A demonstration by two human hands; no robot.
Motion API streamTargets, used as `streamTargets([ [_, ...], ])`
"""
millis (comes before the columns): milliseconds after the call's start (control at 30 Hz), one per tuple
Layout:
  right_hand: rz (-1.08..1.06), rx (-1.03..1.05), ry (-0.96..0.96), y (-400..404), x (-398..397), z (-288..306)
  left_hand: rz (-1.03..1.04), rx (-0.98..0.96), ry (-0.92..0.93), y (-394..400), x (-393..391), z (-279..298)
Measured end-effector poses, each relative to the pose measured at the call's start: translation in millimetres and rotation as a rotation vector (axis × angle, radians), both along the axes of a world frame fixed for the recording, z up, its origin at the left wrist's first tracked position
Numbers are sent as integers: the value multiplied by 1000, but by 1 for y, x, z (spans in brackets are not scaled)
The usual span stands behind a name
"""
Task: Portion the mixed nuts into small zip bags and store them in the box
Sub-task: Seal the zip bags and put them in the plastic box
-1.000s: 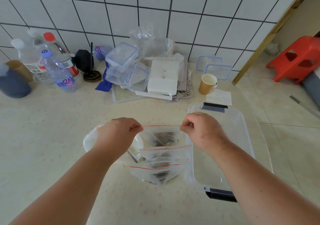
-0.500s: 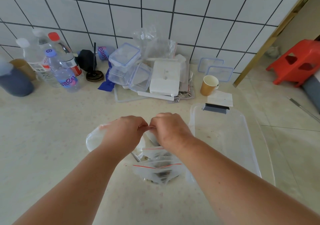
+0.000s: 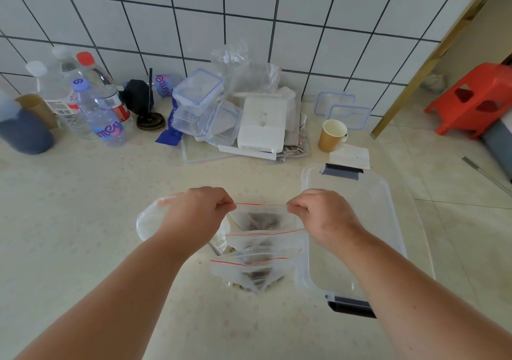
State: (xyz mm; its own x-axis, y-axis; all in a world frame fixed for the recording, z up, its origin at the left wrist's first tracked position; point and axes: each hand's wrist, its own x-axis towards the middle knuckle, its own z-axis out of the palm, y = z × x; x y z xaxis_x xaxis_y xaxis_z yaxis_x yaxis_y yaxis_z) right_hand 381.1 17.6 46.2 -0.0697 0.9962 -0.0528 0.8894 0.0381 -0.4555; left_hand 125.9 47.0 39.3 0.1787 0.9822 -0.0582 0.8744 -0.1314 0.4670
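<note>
A small clear zip bag (image 3: pixel 260 217) with a red seal line and dark nuts inside hangs between my hands above the counter. My left hand (image 3: pixel 198 215) pinches its left top corner and my right hand (image 3: pixel 321 215) pinches its right top corner, stretching the seal flat. Below it lie two more filled zip bags (image 3: pixel 257 265), one partly over the other. A clear bowl (image 3: pixel 146 221) sits mostly hidden under my left hand, with a metal spoon handle (image 3: pixel 215 247) poking out. The clear storage box (image 3: pixel 388 210) with dark latches stands just right of my right hand.
Against the tiled wall stand water bottles (image 3: pixel 97 110), a dark jar (image 3: pixel 25 132), stacked clear containers (image 3: pixel 202 107), a white box (image 3: pixel 263 123), loose plastic bags (image 3: pixel 249 74), a paper cup (image 3: pixel 331 135) and two lids (image 3: pixel 346 110). A red stool (image 3: pixel 476 99) is on the floor at right.
My hands met at the bag's top middle half a second ago; now they are spread apart again, each at a top corner, with the seal pulled straight.
</note>
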Motion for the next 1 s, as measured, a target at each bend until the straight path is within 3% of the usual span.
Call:
streamTargets([
  [267, 11, -8, 94, -11, 7, 10, 1, 55, -128, -7, 0, 2],
  [733, 235, -95, -20, -23, 15, 23, -319, 109, -21, -21, -8, 10],
  [1000, 192, -35, -20, -24, 13, 5, -419, 46, 33, -23, -3, -3],
])
